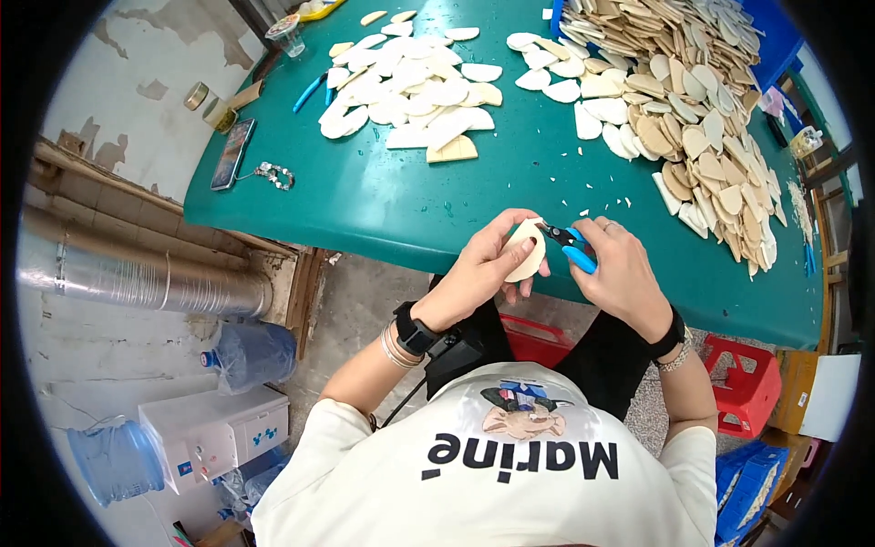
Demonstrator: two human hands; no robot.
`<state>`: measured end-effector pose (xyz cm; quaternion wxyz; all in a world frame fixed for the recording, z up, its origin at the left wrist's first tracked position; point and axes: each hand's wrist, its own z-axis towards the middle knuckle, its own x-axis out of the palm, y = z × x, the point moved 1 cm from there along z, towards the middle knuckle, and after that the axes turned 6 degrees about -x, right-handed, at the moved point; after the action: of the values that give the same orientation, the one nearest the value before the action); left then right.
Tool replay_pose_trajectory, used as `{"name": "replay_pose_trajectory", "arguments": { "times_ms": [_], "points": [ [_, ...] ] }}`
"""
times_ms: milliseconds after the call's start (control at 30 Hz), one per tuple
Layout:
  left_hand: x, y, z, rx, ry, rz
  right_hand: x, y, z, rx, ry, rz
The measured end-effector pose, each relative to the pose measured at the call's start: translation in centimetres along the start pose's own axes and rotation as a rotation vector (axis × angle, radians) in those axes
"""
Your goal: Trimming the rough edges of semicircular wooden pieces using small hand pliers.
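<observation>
My left hand (497,253) is closed on a cream, rounded flat piece (526,250), held up just off the table's near edge. In my right hand (622,266) is a pair of blue-handled nippers (572,244), the fingers wrapped round the grips. The dark jaws touch or nearly touch the upper right rim of the piece; whether they bite into it I cannot tell. Beyond my hands lies a loose heap of whitish flat pieces (410,82). Small white chips (583,190) are scattered on the green table (365,196) near the nippers.
A large pile of tan and grey flat pieces (706,137) covers the right side. At left lie a phone (233,155), a beaded bracelet (273,175) and another blue-handled tool (310,91). A plastic cup (287,36) stands far left. A red stool (743,383) is at lower right.
</observation>
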<state>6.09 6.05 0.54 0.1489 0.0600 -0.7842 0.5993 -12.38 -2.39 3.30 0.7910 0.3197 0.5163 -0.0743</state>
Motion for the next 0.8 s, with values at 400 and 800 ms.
{"name": "replay_pose_trajectory", "arguments": {
  "times_ms": [400, 800],
  "points": [
    [0.3, -0.4, 0.4, 0.003, 0.017, 0.121, -0.5, 0.2, 0.2, 0.009, 0.009, 0.003],
    [0.0, -0.5, 0.5, 0.017, 0.064, 0.172, -1.3, 0.4, 0.2, -0.067, 0.001, -0.017]
  ]
}}
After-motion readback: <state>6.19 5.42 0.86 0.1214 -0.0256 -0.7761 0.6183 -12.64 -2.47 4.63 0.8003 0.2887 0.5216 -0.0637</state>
